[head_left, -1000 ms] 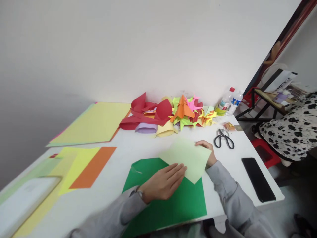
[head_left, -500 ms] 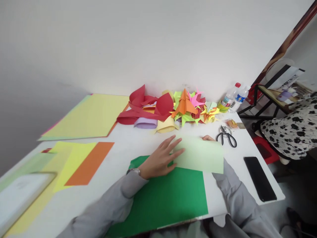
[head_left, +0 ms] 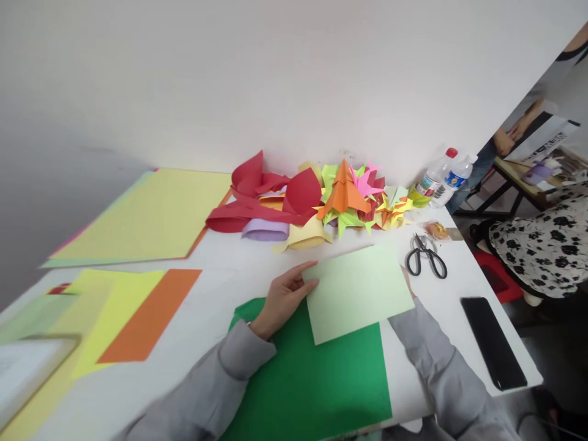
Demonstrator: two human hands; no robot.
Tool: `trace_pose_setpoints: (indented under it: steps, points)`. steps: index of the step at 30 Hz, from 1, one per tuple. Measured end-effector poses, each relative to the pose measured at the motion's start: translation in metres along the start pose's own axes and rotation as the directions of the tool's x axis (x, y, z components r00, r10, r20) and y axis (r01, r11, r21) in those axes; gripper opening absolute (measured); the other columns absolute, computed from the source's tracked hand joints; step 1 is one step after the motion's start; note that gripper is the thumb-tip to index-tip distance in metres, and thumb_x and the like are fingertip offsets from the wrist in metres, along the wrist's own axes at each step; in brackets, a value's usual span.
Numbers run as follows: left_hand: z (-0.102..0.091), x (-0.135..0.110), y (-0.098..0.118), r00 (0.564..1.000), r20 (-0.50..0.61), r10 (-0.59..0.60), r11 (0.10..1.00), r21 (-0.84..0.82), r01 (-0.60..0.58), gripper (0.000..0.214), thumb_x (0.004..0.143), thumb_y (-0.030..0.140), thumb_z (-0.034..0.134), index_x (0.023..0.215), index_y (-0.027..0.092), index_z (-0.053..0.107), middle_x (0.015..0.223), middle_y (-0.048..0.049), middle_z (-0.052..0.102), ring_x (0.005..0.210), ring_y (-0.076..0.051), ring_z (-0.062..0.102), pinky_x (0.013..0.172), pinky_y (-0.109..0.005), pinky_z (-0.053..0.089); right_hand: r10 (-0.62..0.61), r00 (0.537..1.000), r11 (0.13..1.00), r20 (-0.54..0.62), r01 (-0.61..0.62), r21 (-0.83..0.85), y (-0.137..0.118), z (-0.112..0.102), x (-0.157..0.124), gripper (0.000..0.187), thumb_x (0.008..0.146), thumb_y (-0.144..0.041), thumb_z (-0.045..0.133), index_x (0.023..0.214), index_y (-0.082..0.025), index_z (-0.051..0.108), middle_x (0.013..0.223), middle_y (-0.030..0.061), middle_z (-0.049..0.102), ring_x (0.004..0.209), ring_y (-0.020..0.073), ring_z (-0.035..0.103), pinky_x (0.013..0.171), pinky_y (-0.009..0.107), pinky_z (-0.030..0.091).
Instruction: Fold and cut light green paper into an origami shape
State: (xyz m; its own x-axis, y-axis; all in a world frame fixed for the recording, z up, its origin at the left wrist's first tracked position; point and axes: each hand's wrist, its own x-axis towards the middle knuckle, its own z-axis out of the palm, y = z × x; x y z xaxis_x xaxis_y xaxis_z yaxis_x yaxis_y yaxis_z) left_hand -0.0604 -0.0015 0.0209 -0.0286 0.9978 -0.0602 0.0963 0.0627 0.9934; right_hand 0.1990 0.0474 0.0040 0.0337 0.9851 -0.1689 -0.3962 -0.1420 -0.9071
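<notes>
A sheet of pale green paper (head_left: 358,294) is held raised and tilted above the table. At its upper left corner, the thumb and fingers of my left hand (head_left: 285,297) close on the edge. My right hand (head_left: 407,282) is behind the sheet's right side; only a sliver shows, and its fingers are hidden. Below lies a larger dark green sheet (head_left: 307,380), partly covered by my left forearm. Black-handled scissors (head_left: 426,257) rest to the right of the pale sheet, blades partly apart.
Folded paper shapes, among them a red one (head_left: 275,199) and an orange one (head_left: 343,193), are heaped by the wall. Large yellow sheets (head_left: 147,214) and an orange strip (head_left: 151,315) lie left. Two bottles (head_left: 432,180) and a phone (head_left: 493,343) stand and lie right. A person's patterned clothing (head_left: 546,251) is beyond.
My left hand has gone from spread fingers over the sheet's left end to gripping its corner. The pale green sheet has tilted, right side up, and my right fingers have gone out of sight.
</notes>
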Motion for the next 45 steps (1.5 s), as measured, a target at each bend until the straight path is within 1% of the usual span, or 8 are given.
trace_pose_setpoints:
  steps: [5,8,13,21,26,30,35,45]
  points:
    - [-0.008,0.001,-0.007,0.991,-0.132,-0.018,0.997,0.068,0.027,0.060,0.069,0.040,0.068,0.121,0.011,0.060,0.054,0.0086,0.035,0.048,-0.008,0.034,0.044,-0.021,0.028,-0.254,0.958,0.967,-0.131,0.247,-0.066,-0.008,-0.001,-0.003,0.047,0.085,-0.057,0.048,0.115,-0.022,0.056,0.103,0.0078,0.070,0.097,0.0255,0.067,0.090,0.049,0.049]
    - [-0.007,0.001,-0.010,0.988,-0.153,-0.018,0.995,0.091,0.032,0.058,0.070,0.039,0.067,0.120,0.011,0.060,0.054,0.0090,0.033,0.048,-0.008,0.032,0.044,-0.021,0.026,-0.635,0.764,0.606,0.119,0.587,-0.536,-0.012,-0.002,-0.017,0.052,0.079,-0.050,0.061,0.122,-0.022,0.055,0.125,0.0125,0.059,0.120,0.0296,0.052,0.104,0.052,0.035]
    - [-0.006,0.003,-0.010,0.987,-0.156,-0.037,0.999,0.027,0.042,0.057,0.070,0.039,0.067,0.119,0.011,0.060,0.054,0.0076,0.040,0.049,-0.009,0.039,0.045,-0.021,0.032,-0.272,0.491,-0.021,0.828,0.857,-0.515,-0.008,0.019,-0.047,0.074,0.068,-0.065,0.067,0.129,-0.025,0.052,0.131,0.0149,0.056,0.128,0.0372,0.043,0.111,0.061,0.011]
    - [-0.006,0.004,-0.006,0.997,-0.061,-0.053,0.998,0.042,0.056,0.056,0.070,0.036,0.067,0.118,0.009,0.059,0.052,0.0077,0.044,0.046,-0.010,0.046,0.046,-0.022,0.040,-0.094,0.362,-0.095,0.927,0.924,-0.370,0.013,0.015,-0.040,0.039,0.089,-0.029,0.049,0.123,-0.011,0.056,0.122,0.0196,0.061,0.119,0.0297,0.053,0.097,0.046,0.044]
    - [-0.005,0.002,-0.016,0.989,-0.070,0.128,0.969,0.221,-0.110,0.041,0.081,0.036,0.056,0.112,0.011,0.060,0.077,-0.0048,0.063,0.067,-0.018,0.063,0.064,-0.034,0.054,-0.188,0.496,-0.006,0.848,0.862,-0.506,0.005,0.015,-0.044,0.025,0.093,-0.030,0.048,0.107,-0.020,0.066,0.109,0.0108,0.069,0.108,0.0256,0.058,0.092,0.044,0.046]
    - [-0.006,-0.006,-0.014,0.838,-0.008,0.545,0.710,0.536,-0.456,0.025,0.088,0.029,0.049,0.105,0.016,0.064,0.113,-0.0132,0.061,0.108,-0.026,0.057,0.093,-0.045,0.048,-0.228,0.607,0.168,0.761,0.794,-0.584,0.001,0.023,-0.046,0.031,0.096,-0.031,0.041,0.083,-0.020,0.066,0.089,0.0082,0.070,0.087,0.0212,0.058,0.081,0.039,0.048]
    - [0.005,-0.023,-0.008,0.677,0.236,0.698,0.422,0.628,-0.654,0.040,0.088,0.019,0.049,0.128,0.016,0.050,0.120,-0.0159,0.059,0.114,-0.029,0.053,0.095,-0.048,0.048,-0.269,0.761,0.278,0.591,0.649,-0.709,0.004,0.026,-0.043,0.047,0.097,-0.038,0.038,0.053,-0.022,0.038,0.053,-0.0021,0.039,0.056,0.0142,0.042,0.060,0.029,0.040]
    - [0.030,-0.041,-0.017,0.727,0.374,0.576,0.231,0.779,-0.584,0.040,0.088,0.017,0.046,0.127,0.006,0.050,0.139,-0.0251,0.045,0.135,-0.038,0.035,0.102,-0.054,0.042,-0.325,0.896,0.134,0.302,0.360,-0.923,0.009,0.019,-0.047,0.031,0.087,-0.049,0.055,0.086,-0.018,0.061,0.054,-0.0038,0.049,0.048,0.0126,0.046,0.050,0.025,0.037]
